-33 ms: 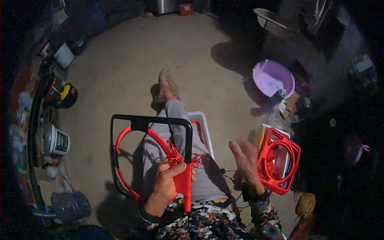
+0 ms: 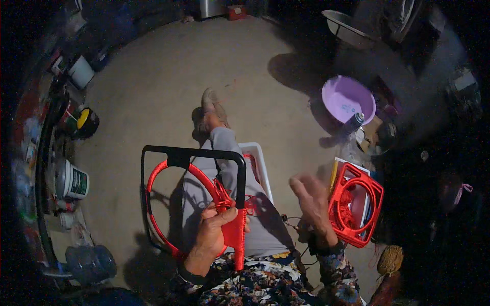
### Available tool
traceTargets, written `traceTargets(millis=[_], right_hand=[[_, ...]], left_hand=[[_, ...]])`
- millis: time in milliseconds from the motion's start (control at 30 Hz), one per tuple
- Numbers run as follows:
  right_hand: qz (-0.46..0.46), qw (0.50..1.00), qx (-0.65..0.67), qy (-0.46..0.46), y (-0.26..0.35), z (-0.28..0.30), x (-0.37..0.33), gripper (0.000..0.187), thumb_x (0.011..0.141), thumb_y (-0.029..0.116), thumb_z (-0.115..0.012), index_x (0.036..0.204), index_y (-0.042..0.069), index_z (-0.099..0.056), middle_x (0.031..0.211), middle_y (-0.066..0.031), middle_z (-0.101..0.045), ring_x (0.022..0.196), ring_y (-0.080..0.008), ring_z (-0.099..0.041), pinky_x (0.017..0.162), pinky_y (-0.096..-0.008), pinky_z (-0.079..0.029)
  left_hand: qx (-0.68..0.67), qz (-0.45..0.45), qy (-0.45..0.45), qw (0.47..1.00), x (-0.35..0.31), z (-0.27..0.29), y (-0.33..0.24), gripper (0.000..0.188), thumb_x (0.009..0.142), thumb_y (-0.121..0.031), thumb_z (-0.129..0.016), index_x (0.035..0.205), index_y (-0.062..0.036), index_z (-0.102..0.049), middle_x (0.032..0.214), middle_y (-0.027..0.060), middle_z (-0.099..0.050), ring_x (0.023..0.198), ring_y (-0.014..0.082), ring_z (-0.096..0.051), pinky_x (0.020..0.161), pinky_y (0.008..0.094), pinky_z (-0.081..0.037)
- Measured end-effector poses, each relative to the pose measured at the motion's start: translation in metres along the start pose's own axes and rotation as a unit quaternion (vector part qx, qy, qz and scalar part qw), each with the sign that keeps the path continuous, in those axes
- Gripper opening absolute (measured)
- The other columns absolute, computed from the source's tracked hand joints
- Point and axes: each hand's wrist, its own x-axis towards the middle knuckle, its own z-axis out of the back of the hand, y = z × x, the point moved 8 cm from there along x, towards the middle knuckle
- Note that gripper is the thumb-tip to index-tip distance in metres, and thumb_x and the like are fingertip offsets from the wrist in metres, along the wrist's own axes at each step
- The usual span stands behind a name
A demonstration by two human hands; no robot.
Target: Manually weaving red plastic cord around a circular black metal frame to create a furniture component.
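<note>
My left hand (image 2: 213, 235) is closed around a black metal frame (image 2: 194, 153) where a ring wrapped in red cord (image 2: 153, 178) meets its right bar, which is also partly wrapped in red. The frame stands over my outstretched leg in grey trousers (image 2: 224, 153). My right hand (image 2: 310, 203) hovers to the right of the frame, blurred, with fingers spread and nothing clearly in it. A thin dark cord (image 2: 290, 222) lies by its wrist. Just right of that hand sits a red square plastic holder (image 2: 363, 178) with red cord in it.
A white tray (image 2: 259, 164) lies under my leg. A purple basin (image 2: 347, 99) and a bottle (image 2: 353, 122) sit on the concrete floor to the right, with a metal basin (image 2: 344, 28) beyond. Buckets, tins and a large water bottle (image 2: 92, 262) line the left side.
</note>
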Motion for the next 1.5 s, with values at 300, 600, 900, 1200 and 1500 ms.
traceTargets(millis=[300, 600, 900, 1200, 1500], right_hand=[[-0.005, 0.826, 0.255, 0.503, 0.025, -0.116, -0.026, 0.029, 0.094, 0.024, -0.051, 0.115, 0.006, -0.056, 0.097, -0.0034, -0.060, 0.087, -0.0111, -0.053, 0.078, -0.0275, -0.044], [-0.014, 0.825, 0.306, 0.475, 0.013, -0.105, -0.023, 0.027, 0.094, 0.027, -0.055, 0.106, 0.003, -0.061, 0.089, -0.0010, -0.062, 0.085, -0.0083, -0.054, 0.075, -0.0250, -0.045], [-0.122, 0.853, 0.474, 0.185, -0.038, -0.057, 0.010, 0.023, 0.092, 0.024, -0.057, 0.103, 0.005, -0.062, 0.074, 0.0005, -0.059, 0.064, -0.0105, -0.054, 0.061, -0.0209, -0.043], [0.326, 0.922, -0.166, 0.123, 0.100, -0.035, -0.006, 0.013, 0.083, 0.012, -0.057, 0.094, 0.007, -0.056, 0.074, -0.0118, -0.063, 0.064, -0.0283, -0.065, 0.051, -0.0374, -0.048], [0.517, 0.738, -0.410, 0.144, 0.112, -0.107, -0.011, 0.010, 0.077, 0.013, -0.054, 0.085, 0.006, -0.054, 0.067, -0.0080, -0.056, 0.061, -0.0226, -0.057, 0.052, -0.0336, -0.042]], left_hand=[[0.010, -0.001, 0.034, 0.999, -0.006, -0.011, -0.001, 0.028, 0.085, -0.008, -0.062, 0.109, -0.0014, -0.049, 0.090, 0.0152, -0.062, 0.073, 0.0247, -0.065, 0.062, 0.0381, -0.057], [0.022, -0.002, 0.030, 0.999, -0.003, -0.009, 0.000, 0.027, 0.084, -0.009, -0.063, 0.106, -0.0013, -0.050, 0.089, 0.0137, -0.062, 0.072, 0.0237, -0.064, 0.061, 0.0381, -0.056], [0.016, 0.001, 0.003, 1.000, 0.001, -0.008, 0.000, 0.027, 0.083, -0.009, -0.064, 0.105, -0.0009, -0.050, 0.084, 0.0155, -0.062, 0.072, 0.0254, -0.064, 0.061, 0.0391, -0.056], [0.033, -0.043, -0.048, 0.997, 0.015, 0.012, 0.010, 0.016, 0.081, -0.001, -0.058, 0.097, -0.0008, -0.054, 0.084, 0.0113, -0.063, 0.072, 0.0247, -0.063, 0.064, 0.0365, -0.054], [0.086, -0.060, -0.051, 0.993, 0.019, 0.014, 0.014, 0.050, 0.068, 0.002, -0.040, 0.116, -0.0056, -0.052, 0.115, 0.0087, -0.058, 0.104, 0.0254, -0.058, 0.090, 0.0412, -0.048]])
